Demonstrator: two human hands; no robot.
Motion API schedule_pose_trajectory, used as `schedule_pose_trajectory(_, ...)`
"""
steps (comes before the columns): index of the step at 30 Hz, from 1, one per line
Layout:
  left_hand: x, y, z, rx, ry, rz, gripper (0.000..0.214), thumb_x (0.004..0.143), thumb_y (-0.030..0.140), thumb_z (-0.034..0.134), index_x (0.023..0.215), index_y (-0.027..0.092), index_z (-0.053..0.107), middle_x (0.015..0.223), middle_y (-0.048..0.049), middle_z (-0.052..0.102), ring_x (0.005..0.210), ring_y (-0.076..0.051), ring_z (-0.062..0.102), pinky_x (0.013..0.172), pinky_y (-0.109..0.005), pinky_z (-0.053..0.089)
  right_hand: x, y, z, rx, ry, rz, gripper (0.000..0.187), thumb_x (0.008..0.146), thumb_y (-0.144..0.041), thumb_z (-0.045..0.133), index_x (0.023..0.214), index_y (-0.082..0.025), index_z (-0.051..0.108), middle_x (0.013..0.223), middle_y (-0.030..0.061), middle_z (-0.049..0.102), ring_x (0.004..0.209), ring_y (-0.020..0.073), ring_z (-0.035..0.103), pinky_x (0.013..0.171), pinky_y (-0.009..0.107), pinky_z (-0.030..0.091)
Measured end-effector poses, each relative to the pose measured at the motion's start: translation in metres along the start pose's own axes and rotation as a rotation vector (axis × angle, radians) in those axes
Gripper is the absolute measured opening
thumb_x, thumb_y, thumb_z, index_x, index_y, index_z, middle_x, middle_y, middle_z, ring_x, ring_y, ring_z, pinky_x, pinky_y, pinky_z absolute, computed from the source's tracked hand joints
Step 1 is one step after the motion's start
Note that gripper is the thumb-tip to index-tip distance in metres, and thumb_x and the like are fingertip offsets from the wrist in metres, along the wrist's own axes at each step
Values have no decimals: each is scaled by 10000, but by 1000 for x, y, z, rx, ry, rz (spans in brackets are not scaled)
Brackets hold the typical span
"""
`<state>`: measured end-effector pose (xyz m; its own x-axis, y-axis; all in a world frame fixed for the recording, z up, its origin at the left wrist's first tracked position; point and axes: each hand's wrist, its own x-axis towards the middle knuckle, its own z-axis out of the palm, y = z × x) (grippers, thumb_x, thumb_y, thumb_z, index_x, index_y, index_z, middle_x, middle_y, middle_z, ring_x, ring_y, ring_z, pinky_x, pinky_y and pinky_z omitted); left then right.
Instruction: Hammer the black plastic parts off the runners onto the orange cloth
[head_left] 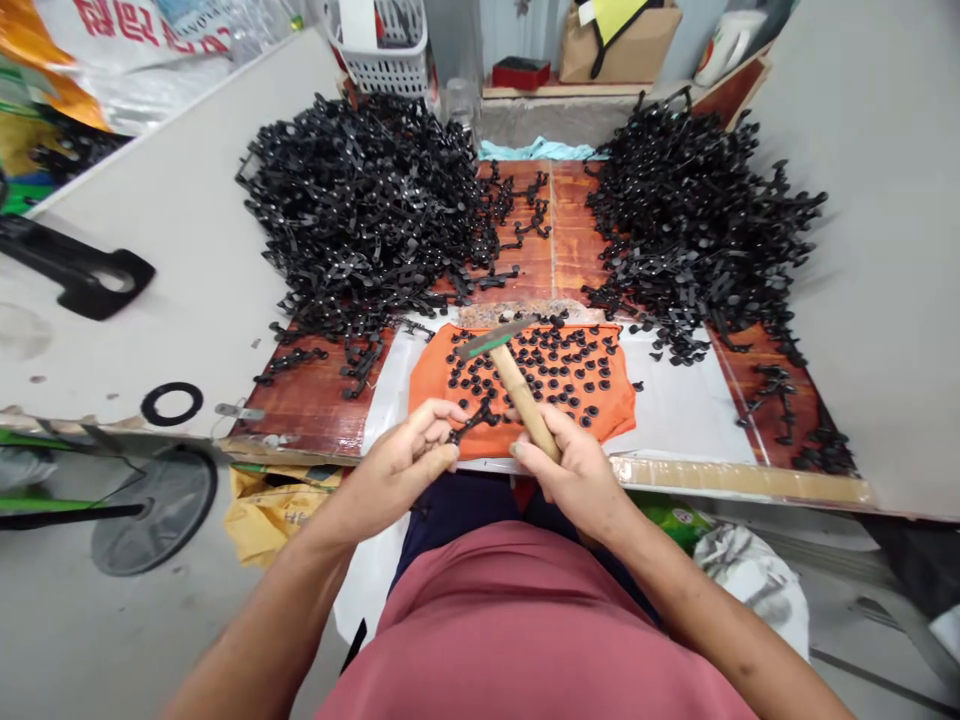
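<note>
My left hand (412,455) pinches a small black plastic part (474,420) with round ends, held over the near edge of an orange cloth (431,375). In my right hand (574,460) is a hammer (517,385), gripped by its light wooden handle. Its head, partly green, points away from me above the cloth. Many small round black pieces (589,388) are spread over the cloth, some hidden behind the hammer and my fingers. Under the cloth lies a white sheet (675,420).
Large heaps of black plastic parts stand on the reddish-brown table (517,285), a left heap (367,210) and a right heap (690,220). White side panels rise at both sides. Behind are a white basket (386,65), a red box (520,72) and a cardboard box (622,45). A black ring (172,403) lies left.
</note>
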<state>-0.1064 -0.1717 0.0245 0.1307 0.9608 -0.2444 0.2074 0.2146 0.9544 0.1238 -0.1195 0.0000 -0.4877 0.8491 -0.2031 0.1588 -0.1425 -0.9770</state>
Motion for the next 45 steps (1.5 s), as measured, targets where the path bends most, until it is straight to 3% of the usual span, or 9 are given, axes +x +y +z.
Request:
schedule_pose_trajectory(5, -7, -2, 24, 194, 68, 60, 571, 966, 295, 574, 1520, 247, 442, 645, 94, 349, 576, -118, 361, 585, -226, 312, 14, -5, 17, 96, 14, -74, 249, 870, -366, 700, 1049, -216, 615, 711, -73, 528, 556, 85, 457, 513, 204, 394)
schedule_pose_trajectory(13, -18, -33, 38, 464, 189, 176, 502, 982, 216, 500, 1480, 272, 534, 913, -26, 697, 828, -190, 634, 828, -303, 487, 13, 10, 22, 140, 146, 45, 220, 836, -388, 704, 935, -211, 620, 652, -74, 552, 408, 72, 429, 374, 207, 350)
schedule_pose_trajectory(18, -20, -35, 48, 371, 232, 186, 472, 1013, 268, 500, 1482, 293, 545, 1228, -75, 740, 1113, -225, 692, 964, -325, 524, 8, 9, 26, -12, 148, -97, 112, 819, -306, 701, 860, -205, 673, 741, -24, 657, 598, 118, 575, 550, 236, 491)
schedule_pose_trajectory(21, -22, -31, 51, 370, 237, 179, 364, 1016, 290, 503, 1357, 297, 630, 1211, -55, 756, 1003, -204, 719, 864, -286, 536, 3, 8, 32, -23, 90, -137, 93, 832, -295, 700, 819, -205, 680, 759, -12, 680, 682, 138, 617, 631, 253, 521)
schedule_pose_trajectory(27, -10, -28, 25, 288, 397, 26, 208, 999, 379, 507, 939, 237, 646, 669, 38, 584, 568, -129, 509, 559, -227, 375, -3, 10, 21, 17, 57, -65, 191, 922, -370, 652, 1031, -215, 683, 944, 9, 727, 536, 88, 509, 466, 217, 410)
schedule_pose_trajectory(31, 15, -30, -3, 177, 424, -28, 179, 973, 399, 527, 982, 237, 603, 656, 60, 506, 527, -114, 423, 513, -214, 310, -16, 15, -11, -182, 87, -63, 268, 1031, -392, 500, 1179, -213, 634, 877, -3, 674, 527, 98, 495, 491, 223, 410)
schedule_pose_trajectory(35, 35, -35, -11, 153, 354, -22, 179, 947, 406, 548, 956, 232, 591, 610, 78, 408, 499, -105, 337, 487, -214, 251, -40, 26, -36, -410, 46, -73, 280, 1063, -350, 426, 1184, -209, 636, 760, -17, 621, 592, 133, 555, 564, 242, 433)
schedule_pose_trajectory(40, 45, -45, -10, 236, 306, -29, 192, 972, 409, 466, 953, 235, 545, 598, 85, 358, 502, -113, 332, 498, -220, 247, -59, 40, -41, -525, -15, -73, 417, 1072, -336, 426, 1461, -250, 550, 769, -24, 627, 687, 149, 601, 693, 251, 477)
schedule_pose_trajectory(45, 48, -49, -11, 350, 287, -13, 192, 983, 398, 428, 948, 235, 524, 620, 79, 375, 535, -121, 376, 536, -237, 286, -58, 43, -39, -545, -22, -64, 448, 1083, -368, 410, 1492, -245, 542, 826, -4, 677, 723, 151, 633, 726, 249, 494)
